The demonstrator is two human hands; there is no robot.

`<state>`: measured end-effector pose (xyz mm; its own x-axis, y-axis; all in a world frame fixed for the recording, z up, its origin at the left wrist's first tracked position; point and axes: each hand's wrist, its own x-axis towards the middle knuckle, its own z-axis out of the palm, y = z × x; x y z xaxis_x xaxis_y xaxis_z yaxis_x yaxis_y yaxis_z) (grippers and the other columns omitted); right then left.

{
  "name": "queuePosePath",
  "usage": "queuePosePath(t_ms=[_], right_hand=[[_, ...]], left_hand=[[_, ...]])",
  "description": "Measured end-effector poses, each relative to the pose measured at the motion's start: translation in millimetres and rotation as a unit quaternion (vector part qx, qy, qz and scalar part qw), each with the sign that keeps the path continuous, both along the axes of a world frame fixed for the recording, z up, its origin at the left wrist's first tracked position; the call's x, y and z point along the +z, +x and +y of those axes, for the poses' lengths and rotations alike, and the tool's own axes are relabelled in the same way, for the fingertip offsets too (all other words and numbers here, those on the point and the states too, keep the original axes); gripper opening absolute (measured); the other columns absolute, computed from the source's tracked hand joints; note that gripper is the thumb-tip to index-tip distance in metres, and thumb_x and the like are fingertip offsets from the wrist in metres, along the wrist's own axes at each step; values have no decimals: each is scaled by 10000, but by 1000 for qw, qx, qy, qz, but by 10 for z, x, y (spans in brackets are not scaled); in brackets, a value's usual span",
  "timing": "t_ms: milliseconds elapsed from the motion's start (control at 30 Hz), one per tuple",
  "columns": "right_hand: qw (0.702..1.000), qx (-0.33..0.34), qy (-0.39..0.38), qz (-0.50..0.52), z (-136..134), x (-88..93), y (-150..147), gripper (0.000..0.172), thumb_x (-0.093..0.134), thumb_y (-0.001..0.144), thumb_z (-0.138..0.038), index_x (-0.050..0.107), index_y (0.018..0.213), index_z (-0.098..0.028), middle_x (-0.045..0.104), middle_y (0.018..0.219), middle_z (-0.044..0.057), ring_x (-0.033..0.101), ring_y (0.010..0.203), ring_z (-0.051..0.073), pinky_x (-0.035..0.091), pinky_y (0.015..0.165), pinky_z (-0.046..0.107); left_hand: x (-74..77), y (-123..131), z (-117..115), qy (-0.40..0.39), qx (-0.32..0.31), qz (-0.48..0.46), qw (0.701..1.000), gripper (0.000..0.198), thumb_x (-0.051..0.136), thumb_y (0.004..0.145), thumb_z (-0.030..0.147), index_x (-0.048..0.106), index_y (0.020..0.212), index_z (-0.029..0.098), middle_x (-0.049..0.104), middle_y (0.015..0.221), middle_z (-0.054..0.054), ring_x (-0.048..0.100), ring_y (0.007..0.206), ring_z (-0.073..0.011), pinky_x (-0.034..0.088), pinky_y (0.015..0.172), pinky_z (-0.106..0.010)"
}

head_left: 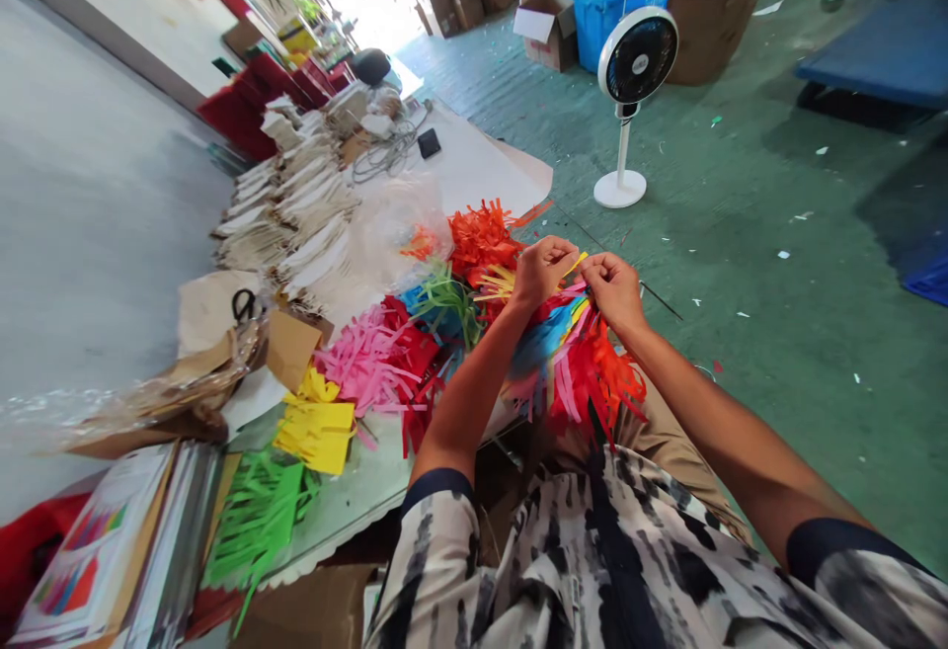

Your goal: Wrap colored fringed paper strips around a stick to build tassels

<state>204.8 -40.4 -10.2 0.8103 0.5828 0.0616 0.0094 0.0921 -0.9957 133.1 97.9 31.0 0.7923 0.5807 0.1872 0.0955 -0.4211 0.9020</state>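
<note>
A person's left hand [544, 269] and right hand [613, 291] pinched the top of a bundle of fringed coloured paper [567, 363], held beside a heap of paper strips [385, 363]; a hard tug risked tearing the thin fringe.

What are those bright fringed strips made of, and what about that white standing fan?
The fringed strips look like thin coloured paper: matte, with snipped edges that bend and curl softly, though a crepe paper can't be ruled out. The standing fan looks like moulded plastic, with a smooth white pole and round base.
</note>
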Motion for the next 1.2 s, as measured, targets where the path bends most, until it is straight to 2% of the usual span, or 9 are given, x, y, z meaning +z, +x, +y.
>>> queuePosePath(t_ms=[267,467,633,733,800,867,967,1100,1200], right_hand=[[1000,-11,17,-24,1,-35,11,296,740,881,-541,706,881,-247,724,780,3,588,687,166,480,697,310],[996,-49,40,-64,12,-50,21,374,709,933,-636,763,1021,-277,787,1054,36,693,945,214,552,798,331],[998,-8,21,-65,-16,-89,28,354,780,898,-615,778,911,-261,765,876,12,615,705,182,495,660,324],[995,-43,39,-82,-19,-133,46,320,771,927,-581,757,898,-262,771,905,21,650,760,187,525,726,335],[994,-51,53,-79,-12,-146,53,310,749,952,-565,743,909,-258,778,935,41,664,788,191,538,757,345],[995,-53,61,-66,-2,-142,52,324,731,964,-571,726,910,-251,774,920,56,647,752,187,533,738,352],[994,-62,69,-49,19,-129,47,342,743,942,-583,710,904,-245,770,903,72,628,719,181,527,721,359],[996,-55,62,-40,48,-150,62,349,774,912,-595,709,914,-252,778,937,97,655,746,198,550,746,384],[996,-51,60,-42,52,-180,78,316,776,925,-592,704,900,-286,786,963,114,688,803,232,561,791,413]], left_hand=[[14,-31,-29,5,-9,6,1000,111,743,991,190,690,898,220,732,710,49,682,661,-125,493,682,-239],[32,-69,-63,38,-25,1,999,95,657,1086,261,664,996,235,698,687,64,651,623,-112,479,691,-226],[51,-110,-194,99,-26,11,995,156,677,1103,357,741,1141,220,682,673,45,656,633,-144,470,662,-255],[89,-226,-191,158,-8,3,987,259,705,1094,320,737,1323,202,761,793,4,722,748,-176,529,760,-278],[164,-433,-91,208,22,-15,978,207,675,1103,270,766,1277,204,825,989,-55,766,931,-198,563,885,-299],[281,-777,72,250,67,-26,965,177,623,1112,227,794,1156,209,833,1150,-88,762,1059,-205,568,959,-312],[464,-1451,353,303,92,34,948,177,628,1065,165,795,1098,214,819,1068,-57,732,968,-185,566,931,-309],[519,-2151,598,438,-60,176,880,275,624,1017,88,821,888,230,788,1045,-69,678,1032,-218,539,951,-359],[398,-2289,640,508,-145,248,812,284,640,1021,83,858,961,255,776,1113,-89,654,1062,-238,517,890,-376]])
